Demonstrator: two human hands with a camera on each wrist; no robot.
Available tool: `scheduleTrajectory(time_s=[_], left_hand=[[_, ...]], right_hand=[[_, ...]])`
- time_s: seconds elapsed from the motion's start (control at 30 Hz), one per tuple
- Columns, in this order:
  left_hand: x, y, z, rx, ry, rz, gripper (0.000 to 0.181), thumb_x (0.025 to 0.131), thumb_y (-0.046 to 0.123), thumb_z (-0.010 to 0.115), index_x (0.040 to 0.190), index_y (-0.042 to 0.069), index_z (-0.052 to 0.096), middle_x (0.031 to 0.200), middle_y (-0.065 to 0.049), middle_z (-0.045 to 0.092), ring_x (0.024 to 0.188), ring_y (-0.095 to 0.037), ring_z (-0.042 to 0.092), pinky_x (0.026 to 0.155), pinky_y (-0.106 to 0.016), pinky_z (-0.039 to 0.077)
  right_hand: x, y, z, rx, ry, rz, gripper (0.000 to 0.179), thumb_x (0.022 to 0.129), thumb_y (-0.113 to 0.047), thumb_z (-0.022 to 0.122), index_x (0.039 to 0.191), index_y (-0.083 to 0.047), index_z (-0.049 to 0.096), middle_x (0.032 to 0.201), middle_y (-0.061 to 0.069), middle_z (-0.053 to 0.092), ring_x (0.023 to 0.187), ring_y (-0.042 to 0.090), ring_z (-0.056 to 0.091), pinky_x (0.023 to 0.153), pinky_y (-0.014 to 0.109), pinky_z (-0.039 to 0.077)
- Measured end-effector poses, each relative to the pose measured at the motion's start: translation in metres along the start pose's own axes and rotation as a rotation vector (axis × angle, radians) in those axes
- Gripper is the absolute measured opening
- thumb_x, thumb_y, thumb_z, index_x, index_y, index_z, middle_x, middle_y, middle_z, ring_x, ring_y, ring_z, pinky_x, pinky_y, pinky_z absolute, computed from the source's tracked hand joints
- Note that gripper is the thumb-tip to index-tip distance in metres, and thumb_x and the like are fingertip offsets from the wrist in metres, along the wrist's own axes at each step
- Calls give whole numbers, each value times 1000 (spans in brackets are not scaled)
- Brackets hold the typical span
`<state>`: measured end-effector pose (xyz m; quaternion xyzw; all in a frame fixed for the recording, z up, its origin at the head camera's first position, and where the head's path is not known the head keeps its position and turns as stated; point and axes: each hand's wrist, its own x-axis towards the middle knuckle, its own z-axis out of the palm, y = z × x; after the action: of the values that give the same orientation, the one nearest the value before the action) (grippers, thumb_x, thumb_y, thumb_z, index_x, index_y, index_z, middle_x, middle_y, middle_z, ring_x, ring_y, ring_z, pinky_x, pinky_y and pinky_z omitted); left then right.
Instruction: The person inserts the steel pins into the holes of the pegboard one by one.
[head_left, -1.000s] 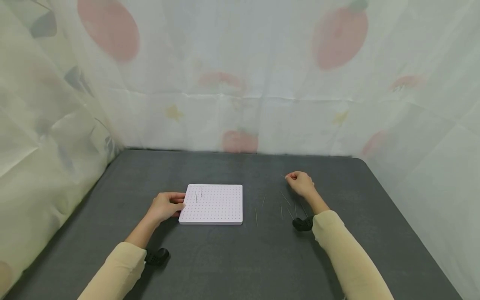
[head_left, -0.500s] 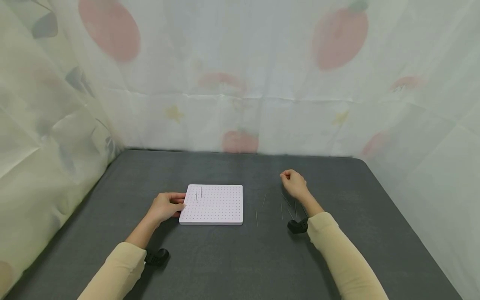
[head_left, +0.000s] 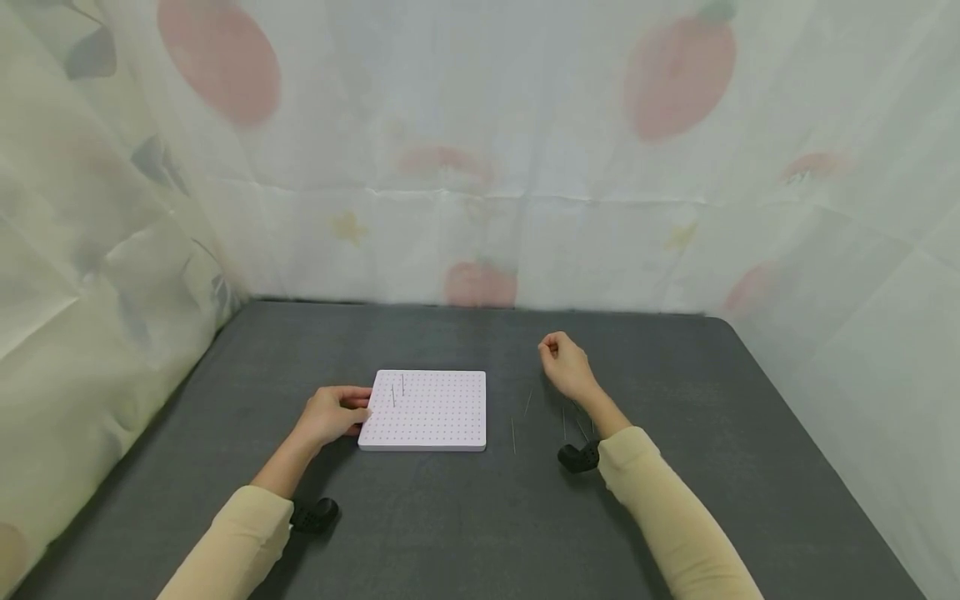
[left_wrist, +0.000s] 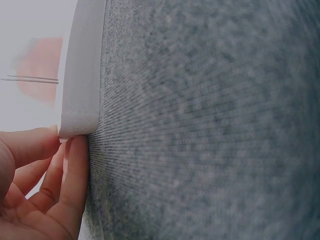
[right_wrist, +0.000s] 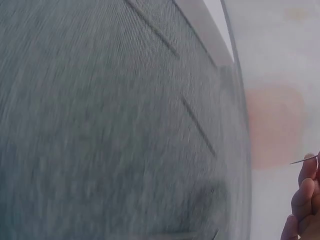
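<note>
A white board with rows of small holes [head_left: 442, 421] lies flat on the dark table. Two thin metal pins [left_wrist: 35, 79] stand upright in it near its far left corner. My left hand [head_left: 327, 413] grips the board's left edge, thumb on top and fingers against the side, as the left wrist view shows. To the right of the board, my right hand [head_left: 567, 367] is raised above the table, its fingertips pinching another thin metal pin [right_wrist: 300, 161]. Only the pin's end shows past the fingers in the right wrist view; the rest is hidden.
Several loose pins lie on the table right of the board, among them one pin [head_left: 513, 436] near its right edge and another pin [head_left: 528, 401] farther back. My right forearm covers part of this group. A patterned curtain [head_left: 570, 250] hangs behind the table.
My right hand has moved left toward the board with the pin, away from the far side of the loose pins. The left hand and the board have stayed in place.
</note>
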<state>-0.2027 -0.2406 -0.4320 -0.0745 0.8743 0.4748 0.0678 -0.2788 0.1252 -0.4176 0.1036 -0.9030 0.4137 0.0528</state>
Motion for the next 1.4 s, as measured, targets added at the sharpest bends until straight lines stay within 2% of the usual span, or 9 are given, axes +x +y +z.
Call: scheduleTrajectory(time_s=[0.43, 0.87, 1.1, 1.4], left_hand=[[1, -2, 1, 4, -1, -12, 42, 84, 5, 63, 124, 0, 55, 108, -17, 61, 81, -17, 63, 67, -32, 56], [1, -1, 1, 15, 7, -14, 41, 84, 4, 63, 124, -1, 55, 107, -17, 61, 80, -17, 63, 67, -32, 56], [1, 1, 0, 20, 8, -16, 41, 84, 4, 62, 124, -1, 55, 107, -18, 62, 81, -17, 63, 66, -32, 56], [0, 1, 0, 19, 2, -5, 41, 84, 5, 62, 125, -1, 55, 109, -18, 61, 81, -17, 63, 66, -32, 56]], right_hand=[[1, -23, 24, 79, -17, -24, 10, 92, -18, 48, 99, -11, 50, 90, 4, 56, 70, 15, 49, 59, 26, 41], [0, -45, 45, 159, -48, -75, 9, 89, -15, 54, 96, -12, 50, 81, 1, 48, 69, 13, 43, 56, 25, 36], [-1, -53, 56, 149, -93, -108, 7, 90, -14, 53, 97, -13, 50, 88, 0, 55, 69, 12, 45, 59, 23, 39], [-2, -66, 70, 133, -128, -136, 6, 89, -16, 55, 94, -15, 52, 86, -1, 55, 70, 12, 45, 59, 24, 38]])
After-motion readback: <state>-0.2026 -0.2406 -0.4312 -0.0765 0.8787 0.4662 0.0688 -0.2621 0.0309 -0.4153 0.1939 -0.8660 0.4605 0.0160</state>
